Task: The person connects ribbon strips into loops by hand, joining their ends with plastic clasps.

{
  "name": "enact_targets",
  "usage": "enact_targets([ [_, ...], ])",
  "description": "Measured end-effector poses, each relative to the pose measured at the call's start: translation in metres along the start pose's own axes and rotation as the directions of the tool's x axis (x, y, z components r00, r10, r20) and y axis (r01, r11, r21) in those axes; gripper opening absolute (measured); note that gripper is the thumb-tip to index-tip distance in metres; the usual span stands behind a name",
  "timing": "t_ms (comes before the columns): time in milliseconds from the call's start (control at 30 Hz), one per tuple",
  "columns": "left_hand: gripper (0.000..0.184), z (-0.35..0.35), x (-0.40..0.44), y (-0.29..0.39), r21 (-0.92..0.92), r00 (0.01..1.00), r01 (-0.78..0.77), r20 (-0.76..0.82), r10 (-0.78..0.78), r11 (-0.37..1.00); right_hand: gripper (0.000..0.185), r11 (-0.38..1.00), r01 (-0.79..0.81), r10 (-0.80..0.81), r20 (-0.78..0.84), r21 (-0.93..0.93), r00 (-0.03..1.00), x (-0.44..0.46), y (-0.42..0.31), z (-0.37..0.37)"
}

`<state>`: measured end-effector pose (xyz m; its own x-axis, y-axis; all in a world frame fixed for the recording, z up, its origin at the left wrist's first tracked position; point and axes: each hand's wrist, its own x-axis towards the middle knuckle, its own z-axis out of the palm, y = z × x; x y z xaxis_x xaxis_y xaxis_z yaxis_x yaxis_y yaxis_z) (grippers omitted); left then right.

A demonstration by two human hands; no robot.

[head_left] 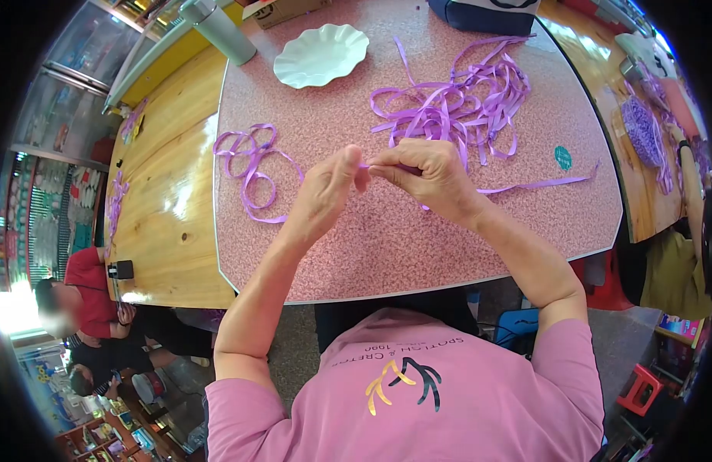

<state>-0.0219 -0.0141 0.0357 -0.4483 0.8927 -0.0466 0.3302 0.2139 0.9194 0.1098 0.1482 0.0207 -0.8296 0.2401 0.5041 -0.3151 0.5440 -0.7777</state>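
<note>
My left hand (pixel 330 185) and my right hand (pixel 427 174) meet above the middle of the pink speckled table (pixel 356 266). Both are closed on a purple ribbon (pixel 364 165), a short bit of which shows between the fingertips. One loose, curled length of purple ribbon (pixel 259 185) lies to the left of my left hand. Behind my right hand spreads a tangled pile of purple ribbon (pixel 487 92). A straight ribbon end (pixel 541 185) runs out to the right on the tabletop. My fingers hide most of what they grip.
Toward the back stand a white scalloped plate (pixel 322 55), a pale green tumbler (pixel 219 32) and a dark blue bag (pixel 483 14). A teal round sticker (pixel 563 158) is at the right. Wooden tables flank both sides, with people seated at left and a co-worker's arm (pixel 691 181) at right.
</note>
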Motion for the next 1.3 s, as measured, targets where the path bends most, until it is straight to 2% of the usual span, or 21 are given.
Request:
enact_targets([
  [67, 0.033, 0.002, 0.0, -0.001, 0.021, 0.994, 0.064, 0.082, -0.066, 0.998, 0.011, 0.999, 0.04, -0.04, -0.044, -0.004, 0.998, -0.001, 0.004, 0.003],
  [200, 0.03, 0.016, -0.003, -0.003, 0.042, 0.991, -0.089, -0.098, 0.093, 0.995, 0.011, 0.999, -0.039, 0.039, -0.01, 0.023, 0.999, -0.001, -0.003, 0.002],
  [267, 0.028, 0.018, -0.003, -0.004, 0.052, 0.977, -0.158, -0.138, 0.163, 0.986, 0.01, 0.979, -0.114, 0.126, -0.058, 0.169, 0.99, -0.002, -0.003, 0.007],
  [333, 0.022, 0.017, -0.004, -0.004, -0.149, 0.986, -0.153, -0.093, 0.14, 0.977, 0.009, 0.959, -0.167, 0.178, -0.031, 0.228, 0.984, -0.002, -0.006, 0.004],
  [367, 0.022, 0.015, -0.004, -0.003, -0.149, 0.986, -0.154, -0.089, 0.142, 0.977, 0.009, 0.933, -0.218, 0.227, 0.001, 0.285, 0.974, -0.001, -0.008, 0.002],
  [433, 0.016, 0.009, -0.007, 0.002, -0.337, 0.999, -0.026, 0.008, 0.031, 0.941, 0.01, 0.927, -0.278, 0.279, 0.033, 0.251, 0.96, -0.001, -0.011, -0.005],
  [500, 0.013, 0.004, -0.009, 0.005, -0.384, 1.0, 0.008, 0.027, 0.003, 0.923, 0.011, 0.917, -0.336, 0.33, 0.063, 0.214, 0.942, -0.001, -0.011, -0.007],
  [567, 0.011, 0.002, -0.012, 0.005, -0.43, 0.999, 0.045, 0.044, -0.029, 0.902, 0.016, 0.831, -0.413, 0.395, 0.127, 0.373, 0.91, -0.001, -0.005, -0.006],
  [667, 0.01, 0.002, -0.017, -0.001, -0.547, 0.998, 0.065, 0.027, -0.059, 0.834, 0.019, 0.753, -0.393, 0.383, 0.135, 0.527, 0.914, 0.002, 0.006, -0.004],
  [733, 0.008, 0.003, -0.018, -0.005, -0.765, 1.0, 0.02, 0.026, -0.001, 0.644, 0.017, 0.689, -0.458, 0.448, 0.167, 0.561, 0.878, 0.004, 0.001, -0.005],
  [767, 0.008, 0.004, -0.019, -0.004, -0.766, 1.0, 0.019, 0.026, 0.002, 0.643, 0.016, 0.621, -0.515, 0.506, 0.2, 0.59, 0.839, 0.006, 0.0, -0.007],
  [833, 0.007, 0.007, -0.021, 0.0, -0.893, 0.999, -0.03, -0.035, -0.001, 0.45, 0.014, 0.575, -0.535, 0.518, 0.231, 0.619, 0.824, 0.004, 0.001, -0.008],
  [867, 0.007, 0.009, -0.02, 0.003, -0.893, 0.999, -0.034, -0.038, -0.001, 0.45, 0.013, 0.526, -0.553, 0.526, 0.265, 0.646, 0.808, 0.004, 0.001, -0.007],
  [967, 0.007, 0.019, -0.015, 0.008, -0.821, 0.979, -0.161, -0.202, -0.015, 0.547, 0.015, 0.668, -0.469, 0.46, 0.174, 0.578, 0.871, -0.001, 0.001, 0.004],
  [1033, 0.01, 0.022, -0.008, 0.005, -0.335, 0.907, -0.302, -0.389, 0.161, 0.893, 0.018, 0.66, -0.459, 0.462, 0.16, 0.595, 0.872, 0.001, -0.004, 0.001],
  [1067, 0.01, 0.02, -0.006, 0.005, -0.336, 0.908, -0.301, -0.388, 0.16, 0.893, 0.02, 0.651, -0.448, 0.466, 0.143, 0.613, 0.873, 0.001, -0.006, -0.001],
  [1100, 0.012, 0.018, -0.003, 0.007, 0.133, 0.835, -0.407, -0.348, 0.427, 0.904, 0.02, 0.65, -0.448, 0.469, 0.14, 0.613, 0.872, 0.001, -0.005, -0.002],
  [1133, 0.014, 0.016, -0.002, 0.01, 0.563, 0.747, -0.452, -0.185, 0.639, 0.692, 0.021, 0.646, -0.491, 0.499, 0.162, 0.585, 0.851, 0.002, -0.004, -0.002],
  [1200, 0.019, 0.016, -0.003, 0.021, 0.625, 0.738, -0.465, -0.118, 0.664, 0.627, 0.022, 0.636, -0.534, 0.532, 0.185, 0.557, 0.826, 0.002, 0.0, -0.003],
  [1267, 0.021, 0.014, -0.002, 0.027, 0.683, 0.743, -0.494, 0.009, 0.67, 0.539, 0.024, 0.468, -0.634, 0.572, 0.336, 0.616, 0.748, 0.0, 0.007, -0.002],
  [1300, 0.021, 0.013, -0.002, 0.025, 0.683, 0.745, -0.492, 0.009, 0.667, 0.54, 0.024, 0.465, -0.635, 0.573, 0.337, 0.617, 0.747, 0.0, 0.007, -0.002],
])
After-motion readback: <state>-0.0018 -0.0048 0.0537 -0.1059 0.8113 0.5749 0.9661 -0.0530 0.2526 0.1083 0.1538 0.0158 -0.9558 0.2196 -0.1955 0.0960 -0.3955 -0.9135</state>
